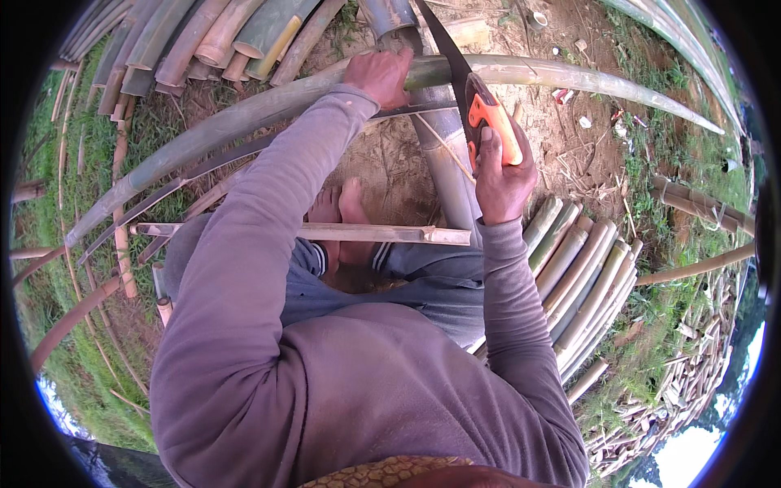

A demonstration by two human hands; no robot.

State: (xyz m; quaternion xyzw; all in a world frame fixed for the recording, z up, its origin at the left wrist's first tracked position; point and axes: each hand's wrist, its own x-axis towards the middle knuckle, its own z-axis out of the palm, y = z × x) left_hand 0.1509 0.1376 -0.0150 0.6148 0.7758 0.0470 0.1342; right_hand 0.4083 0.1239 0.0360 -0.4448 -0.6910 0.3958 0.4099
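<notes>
A long bamboo pole runs from left to right in front of me, resting across a thick bamboo log. My left hand is closed over the pole just left of this crossing. In my right hand is a handsaw with an orange and black grip. Its dark blade points away from me and crosses the pole just right of the log. Whether the teeth are in the bamboo cannot be seen. A split bamboo strip lies across near my shins.
Cut bamboo pieces are piled at the far left, with another stack beside my right arm. Long bamboo poles lie at the far right. Bamboo scraps cover the ground at the lower right. My bare feet are close behind the pole.
</notes>
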